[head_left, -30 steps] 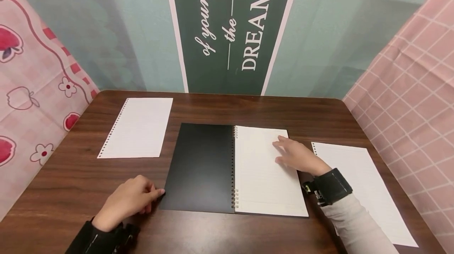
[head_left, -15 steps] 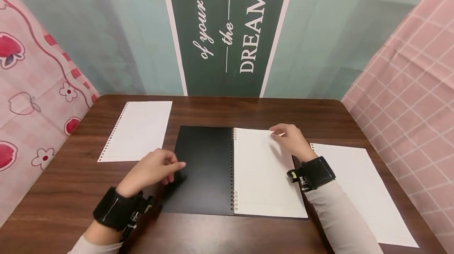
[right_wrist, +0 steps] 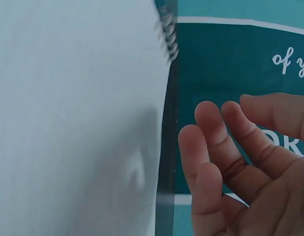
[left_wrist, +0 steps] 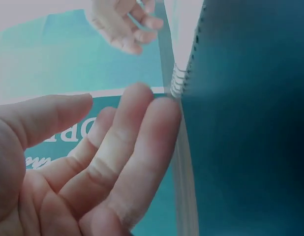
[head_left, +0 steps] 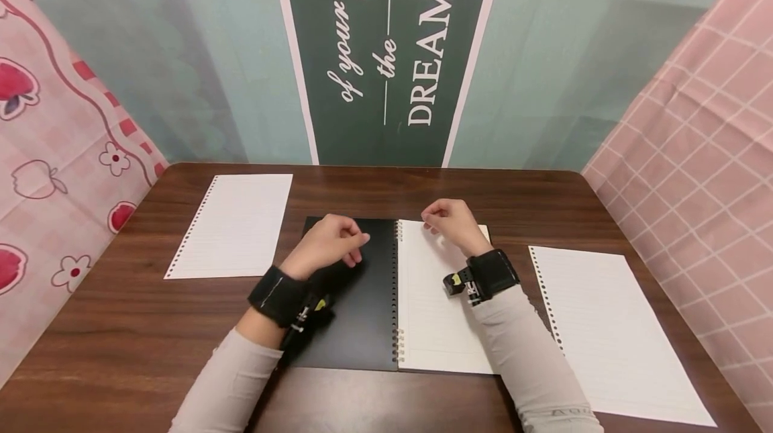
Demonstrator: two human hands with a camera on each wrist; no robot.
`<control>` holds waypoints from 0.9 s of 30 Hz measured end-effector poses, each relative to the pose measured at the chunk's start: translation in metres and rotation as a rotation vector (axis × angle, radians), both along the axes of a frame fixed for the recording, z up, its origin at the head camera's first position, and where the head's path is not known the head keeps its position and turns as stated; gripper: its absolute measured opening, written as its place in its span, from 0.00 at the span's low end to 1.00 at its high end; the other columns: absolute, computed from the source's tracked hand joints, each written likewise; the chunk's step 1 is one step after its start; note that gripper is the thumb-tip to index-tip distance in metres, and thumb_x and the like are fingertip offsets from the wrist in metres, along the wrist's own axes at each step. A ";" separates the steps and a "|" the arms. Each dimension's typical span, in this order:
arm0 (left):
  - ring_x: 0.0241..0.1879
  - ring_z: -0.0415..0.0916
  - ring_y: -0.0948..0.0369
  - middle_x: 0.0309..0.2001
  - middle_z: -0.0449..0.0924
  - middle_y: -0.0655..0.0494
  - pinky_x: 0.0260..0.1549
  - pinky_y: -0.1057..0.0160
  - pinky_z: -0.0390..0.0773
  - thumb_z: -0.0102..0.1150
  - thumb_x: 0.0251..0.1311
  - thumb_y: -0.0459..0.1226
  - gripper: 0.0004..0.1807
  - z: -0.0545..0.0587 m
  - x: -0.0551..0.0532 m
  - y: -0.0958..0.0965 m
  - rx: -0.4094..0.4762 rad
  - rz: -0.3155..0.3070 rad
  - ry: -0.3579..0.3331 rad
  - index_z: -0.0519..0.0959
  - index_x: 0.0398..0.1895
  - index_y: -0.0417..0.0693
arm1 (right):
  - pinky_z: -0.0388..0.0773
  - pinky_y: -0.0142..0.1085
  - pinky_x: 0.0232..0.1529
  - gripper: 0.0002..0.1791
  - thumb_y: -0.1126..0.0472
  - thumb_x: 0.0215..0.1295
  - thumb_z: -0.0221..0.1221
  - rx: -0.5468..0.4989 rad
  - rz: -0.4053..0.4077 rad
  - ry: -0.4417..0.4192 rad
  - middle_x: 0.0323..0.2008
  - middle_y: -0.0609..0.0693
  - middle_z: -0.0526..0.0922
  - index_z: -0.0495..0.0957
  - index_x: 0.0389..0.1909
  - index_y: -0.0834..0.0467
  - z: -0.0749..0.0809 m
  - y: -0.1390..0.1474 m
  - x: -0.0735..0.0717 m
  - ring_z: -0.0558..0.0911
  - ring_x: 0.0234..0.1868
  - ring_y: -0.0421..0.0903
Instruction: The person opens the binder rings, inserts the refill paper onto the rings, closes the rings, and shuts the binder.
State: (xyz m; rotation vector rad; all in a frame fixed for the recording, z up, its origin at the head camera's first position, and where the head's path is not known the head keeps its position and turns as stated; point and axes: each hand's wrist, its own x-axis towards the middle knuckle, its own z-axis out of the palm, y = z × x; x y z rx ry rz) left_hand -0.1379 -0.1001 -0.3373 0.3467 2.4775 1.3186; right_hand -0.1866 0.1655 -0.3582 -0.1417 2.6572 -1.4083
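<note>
A spiral notebook lies spread out on the table, its black cover (head_left: 362, 325) on the left and a lined cream page (head_left: 431, 332) on the right. Metal rings (head_left: 399, 346) join the two at the top and bottom of the spine. Over the upper part of the cover hovers my left hand (head_left: 331, 242), fingers loosely bent and holding nothing. My right hand (head_left: 457, 223) is above the top edge of the page, near the upper rings (left_wrist: 177, 81). In the right wrist view its fingers (right_wrist: 194, 147) are relaxed, with nothing between them.
A loose sheet with punched holes (head_left: 232, 225) lies at the back left of the brown wooden table (head_left: 90, 352). Another punched sheet (head_left: 622, 332) lies to the right, partly behind my right sleeve (head_left: 531, 352). A printed cloth (head_left: 386, 144) hangs behind the table.
My left hand has left the cover's lower left edge and moved up and right over the cover. My right hand has shifted left and up from the page's right side to its top.
</note>
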 end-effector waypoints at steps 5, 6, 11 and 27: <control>0.17 0.75 0.52 0.17 0.77 0.54 0.24 0.61 0.74 0.57 0.69 0.44 0.16 0.001 -0.020 0.022 0.000 0.016 0.036 0.81 0.35 0.37 | 0.79 0.38 0.38 0.11 0.65 0.70 0.58 -0.040 -0.001 -0.034 0.36 0.65 0.85 0.81 0.44 0.69 0.002 -0.012 -0.009 0.83 0.32 0.53; 0.16 0.73 0.54 0.16 0.76 0.54 0.22 0.62 0.72 0.57 0.69 0.43 0.16 0.001 -0.023 0.026 0.000 0.021 0.044 0.82 0.35 0.37 | 0.78 0.37 0.37 0.11 0.64 0.70 0.58 -0.047 -0.006 -0.044 0.36 0.65 0.85 0.81 0.45 0.69 0.002 -0.015 -0.010 0.82 0.31 0.52; 0.18 0.75 0.52 0.16 0.77 0.54 0.21 0.64 0.70 0.58 0.69 0.42 0.15 -0.003 -0.035 0.043 -0.006 0.070 0.057 0.83 0.35 0.37 | 0.74 0.32 0.30 0.10 0.64 0.69 0.58 -0.086 -0.028 -0.089 0.34 0.63 0.85 0.81 0.44 0.67 -0.005 -0.026 -0.018 0.79 0.26 0.45; 0.24 0.72 0.60 0.21 0.77 0.56 0.26 0.65 0.68 0.55 0.67 0.39 0.10 -0.029 -0.063 0.075 0.032 0.253 0.039 0.84 0.37 0.43 | 0.71 0.30 0.26 0.10 0.66 0.69 0.56 -0.118 -0.043 -0.096 0.25 0.54 0.82 0.81 0.43 0.69 -0.016 -0.034 -0.030 0.76 0.23 0.41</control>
